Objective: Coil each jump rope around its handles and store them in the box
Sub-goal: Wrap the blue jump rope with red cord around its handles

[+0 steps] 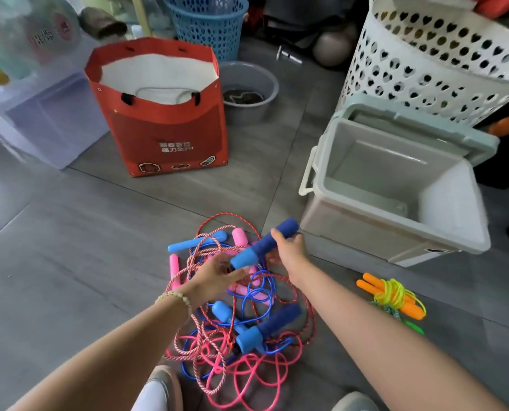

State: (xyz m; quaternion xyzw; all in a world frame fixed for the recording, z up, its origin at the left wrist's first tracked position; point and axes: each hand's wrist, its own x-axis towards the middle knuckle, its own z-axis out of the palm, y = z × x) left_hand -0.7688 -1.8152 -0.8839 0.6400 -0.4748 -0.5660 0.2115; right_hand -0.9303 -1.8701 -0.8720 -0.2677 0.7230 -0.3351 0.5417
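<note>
A tangled pile of jump ropes lies on the grey floor: blue, pink and red-white braided cords with blue and pink handles. My right hand grips a dark blue foam handle lifted above the pile. My left hand reaches to that handle's light blue lower end, fingers among the cords there. A second matching blue handle lies in the pile. The open white storage box stands to the right with nothing visible inside. A coiled yellow-green rope on orange handles lies on the floor beside it.
A red paper bag stands behind the pile. A white perforated basket is behind the box. A blue basket, a grey basin and a translucent bin line the back. My shoes show at the bottom edge.
</note>
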